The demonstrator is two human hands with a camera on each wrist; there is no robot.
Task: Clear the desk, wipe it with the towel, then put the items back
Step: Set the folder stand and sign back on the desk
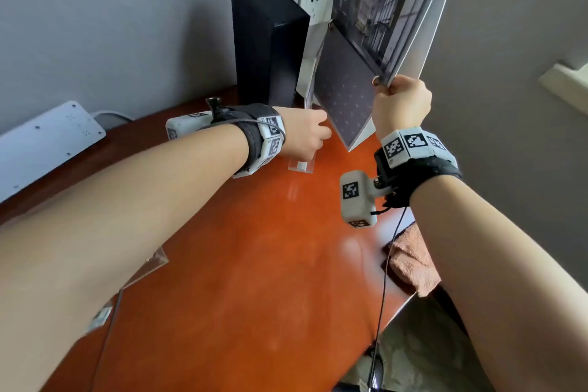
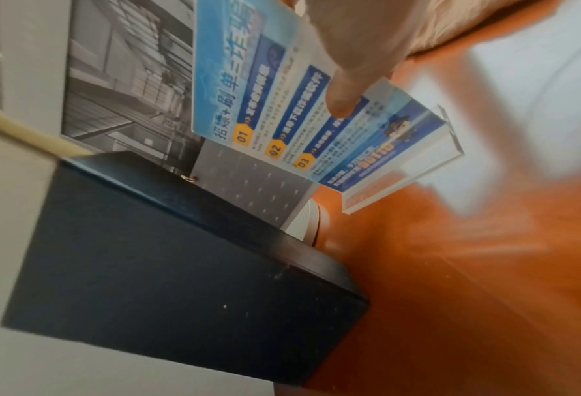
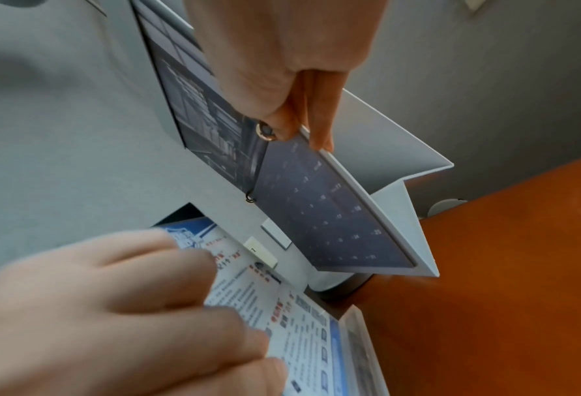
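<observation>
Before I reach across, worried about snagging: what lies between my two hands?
In the head view, only the desk calendar's lower flap, between left hand and right hand.

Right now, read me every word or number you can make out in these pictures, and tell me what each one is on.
"01", "02", "03": orange step tags on the blue sign card in its clear acrylic stand, gripped by the left hand.
"17", "18", "24", "25", "31": dates on the dark page of the desk calendar gripped by the right hand.
Chinese headline and small print on the card: too blurred to read reliably.
Wristband markers: patterns, no text.

Left hand [image 1: 304, 134] apparently curled in a grip; right hand [image 1: 401, 106] raised, fingers [image 3: 321, 118] pinched.
</observation>
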